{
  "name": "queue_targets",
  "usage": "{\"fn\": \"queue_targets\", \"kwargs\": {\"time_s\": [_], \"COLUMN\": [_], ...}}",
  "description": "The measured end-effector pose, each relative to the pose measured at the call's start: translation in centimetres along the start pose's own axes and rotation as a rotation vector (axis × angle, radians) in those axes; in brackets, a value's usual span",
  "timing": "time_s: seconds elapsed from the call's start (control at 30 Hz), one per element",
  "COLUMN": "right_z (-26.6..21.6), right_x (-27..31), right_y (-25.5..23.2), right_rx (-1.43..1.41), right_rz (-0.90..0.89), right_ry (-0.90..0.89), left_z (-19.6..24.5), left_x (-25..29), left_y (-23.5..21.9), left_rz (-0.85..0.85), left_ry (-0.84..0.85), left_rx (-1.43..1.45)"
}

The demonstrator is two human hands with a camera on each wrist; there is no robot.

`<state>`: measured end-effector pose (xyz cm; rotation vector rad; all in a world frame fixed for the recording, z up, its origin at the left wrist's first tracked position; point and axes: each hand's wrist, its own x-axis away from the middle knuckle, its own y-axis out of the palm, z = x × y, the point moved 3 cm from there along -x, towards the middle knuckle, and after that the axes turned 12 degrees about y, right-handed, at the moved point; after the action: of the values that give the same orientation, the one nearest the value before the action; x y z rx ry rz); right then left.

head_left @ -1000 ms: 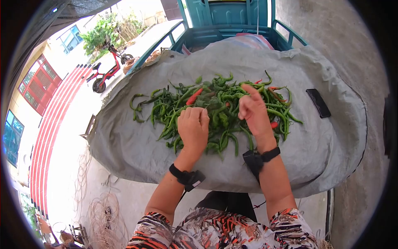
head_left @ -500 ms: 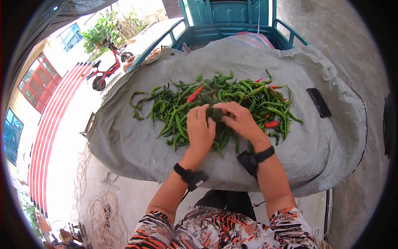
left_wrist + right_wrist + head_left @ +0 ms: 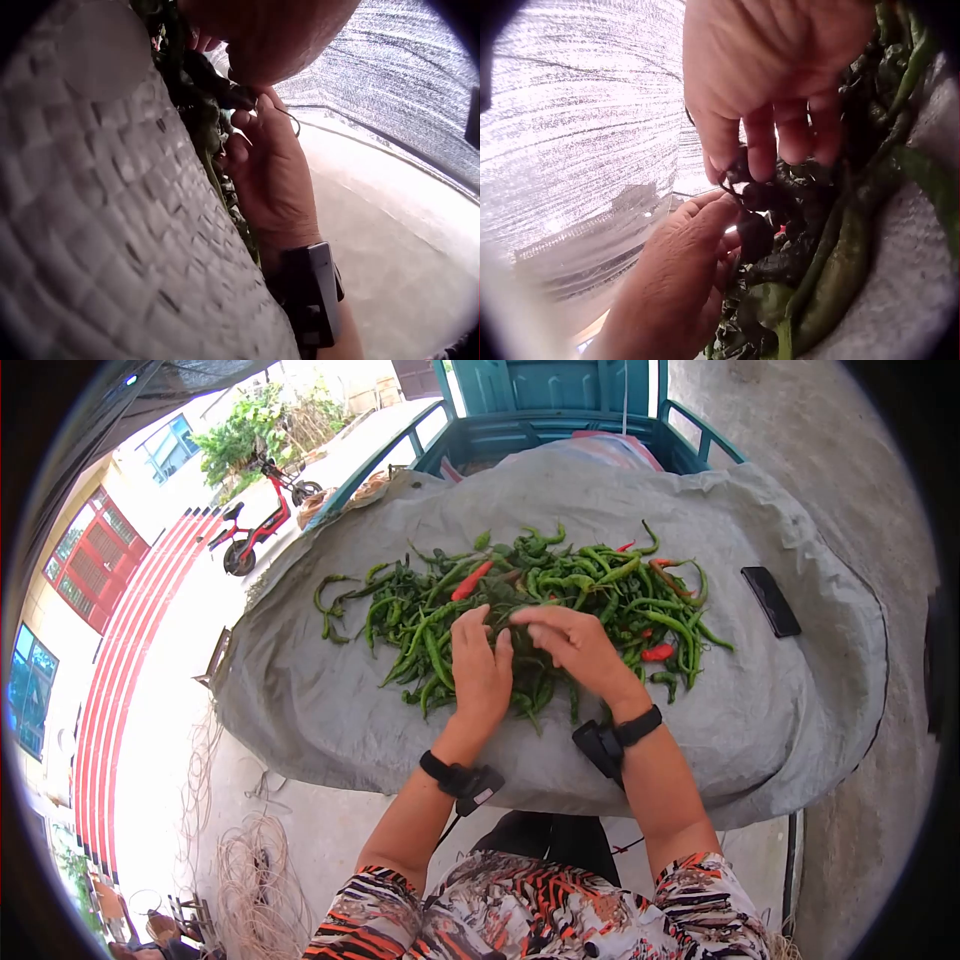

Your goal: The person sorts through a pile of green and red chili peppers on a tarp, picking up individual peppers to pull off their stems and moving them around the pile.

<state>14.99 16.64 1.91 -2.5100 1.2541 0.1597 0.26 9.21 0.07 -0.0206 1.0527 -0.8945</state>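
Note:
A pile of green peppers (image 3: 430, 640) lies on the grey cloth, with a red pepper (image 3: 471, 580) among them. My left hand (image 3: 482, 670) is at the pile's near middle, facing my right hand (image 3: 585, 655). In the right wrist view, my left hand (image 3: 671, 277) pinches a dark green pepper (image 3: 756, 236) near its stem, and the fingers of my right hand (image 3: 772, 75) bend down over its upper end. The left wrist view has my right hand (image 3: 274, 176) pinching the dark pepper (image 3: 206, 73) by the stem end, beside my left hand (image 3: 277, 37).
A black phone (image 3: 770, 602) lies on the cloth (image 3: 330, 730) to the right. Beyond the cloth is a teal cart bed (image 3: 545, 428). A red scooter (image 3: 262, 525) stands at the back left, and coiled strands (image 3: 262, 890) lie on the ground at lower left.
My right hand has come left and down from the pile's right side to meet my left hand, which has shifted slightly right. The hands have moved little over the last half second.

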Motion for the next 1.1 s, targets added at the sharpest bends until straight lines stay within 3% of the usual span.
{"fn": "queue_targets", "kwargs": {"time_s": [0.07, 0.13, 0.17, 0.27, 0.37, 0.57, 1.0, 1.1], "right_z": [-0.5, -0.1, 0.0, -0.2, 0.2, 0.6, -0.4, -0.4], "right_x": [0.4, 0.0, -0.1, -0.1, -0.2, -0.1, 0.2, 0.3], "right_y": [-0.6, -1.6, -2.0, -2.5, -2.8, -2.5, -1.3, -1.5], "right_rx": [-0.177, -0.281, -0.340, -0.513, -0.608, -0.432, -0.239, -0.237], "right_rz": [0.090, 0.179, 0.225, 0.357, 0.472, 0.245, 0.187, 0.181], "right_ry": [0.140, 0.041, 0.031, -0.007, 0.078, 0.119, 0.095, 0.098], "left_z": [0.2, 0.7, 1.2, 2.5, 1.6, 0.8, 1.4, 1.4], "left_x": [0.5, 1.0, 1.4, 1.9, 2.5, 2.9, 2.7, 2.4], "left_y": [-0.4, -1.2, -1.3, -1.5, -1.1, -0.4, -1.1, -1.9], "left_rz": [-0.068, -0.227, -0.274, -0.322, -0.292, -0.253, -0.273, -0.186], "left_ry": [0.088, 0.255, 0.241, 0.361, 0.291, 0.295, 0.287, 0.251], "left_rx": [-0.080, -0.246, -0.224, -0.271, -0.212, -0.265, -0.327, -0.236]}}
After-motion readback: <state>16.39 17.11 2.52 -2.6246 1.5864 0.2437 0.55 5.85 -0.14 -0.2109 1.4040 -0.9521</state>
